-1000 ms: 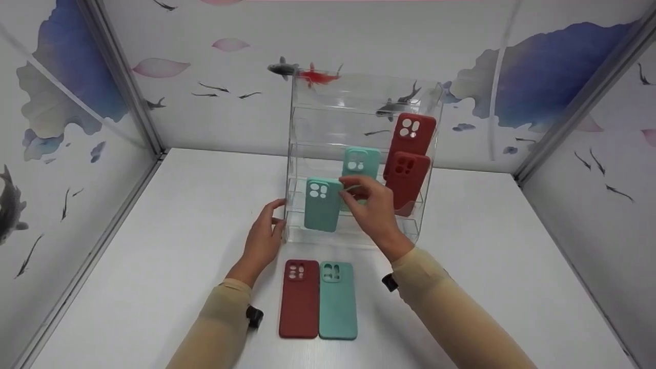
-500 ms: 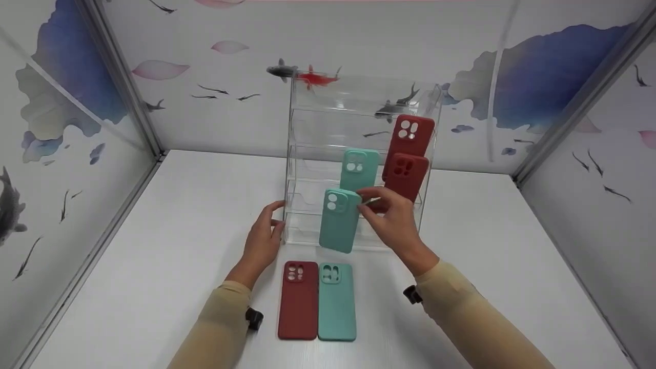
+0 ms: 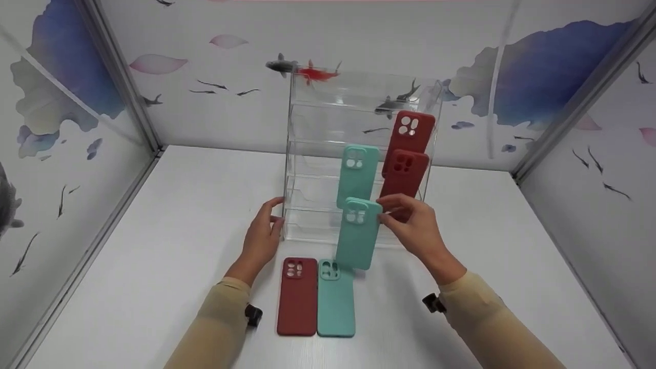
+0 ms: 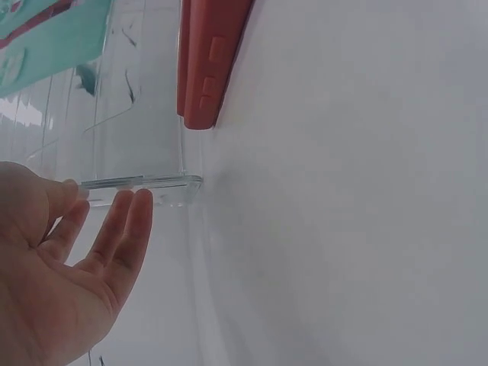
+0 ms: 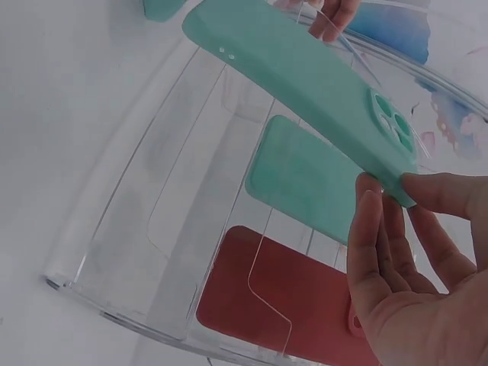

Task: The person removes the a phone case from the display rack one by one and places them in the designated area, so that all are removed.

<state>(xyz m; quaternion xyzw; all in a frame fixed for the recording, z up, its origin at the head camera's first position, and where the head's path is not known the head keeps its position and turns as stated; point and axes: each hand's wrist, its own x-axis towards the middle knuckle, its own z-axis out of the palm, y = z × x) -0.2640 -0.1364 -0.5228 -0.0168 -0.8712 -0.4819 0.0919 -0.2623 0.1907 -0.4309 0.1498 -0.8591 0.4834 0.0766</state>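
My right hand (image 3: 412, 225) pinches a mint green phone case (image 3: 359, 236) by its upper right edge, between thumb and fingertips. The case is held upright, slightly tilted, in front of a clear acrylic display rack (image 3: 312, 225). In the right wrist view the camera cutouts of this phone case (image 5: 305, 84) lie close to the fingers. My left hand (image 3: 261, 236) rests its fingertips against the rack's left side. In the left wrist view, fingers (image 4: 126, 229) of that hand touch the clear side panel's edge. A red phone case (image 3: 297, 297) and a mint phone case (image 3: 335, 307) lie side by side on the table.
On the rack's tiers stand another mint phone case (image 3: 359, 169), a red phone case (image 3: 416, 128) and a lower red phone case (image 3: 407, 171). The white table (image 3: 154, 246) is bordered by printed panels (image 3: 359, 31) at the back and sides.
My right hand has brought the pinched mint case right, down and toward me, away from the rack's left part. The left hand stays at the rack's side.
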